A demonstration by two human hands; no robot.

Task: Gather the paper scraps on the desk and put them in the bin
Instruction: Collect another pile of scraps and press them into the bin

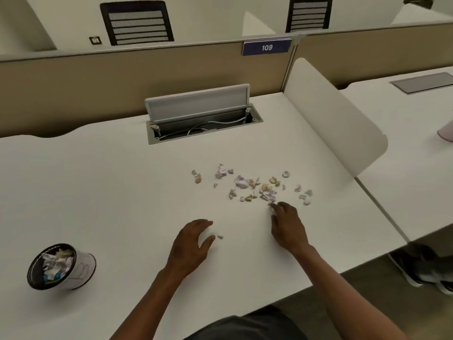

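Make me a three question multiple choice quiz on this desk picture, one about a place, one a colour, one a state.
1. Where does the small round black-rimmed bin stand?
A. desk, person's left
B. floor
C. a chair

2. What colour is the sign reading 109?
A. red
B. blue
C. green

3. The grey cable hatch lid is:
A. shut
B. propped open
C. missing

Answers: 1 A, it sits on the white desk left of both hands. 2 B, blue with white digits. 3 B, lid raised, cables showing.
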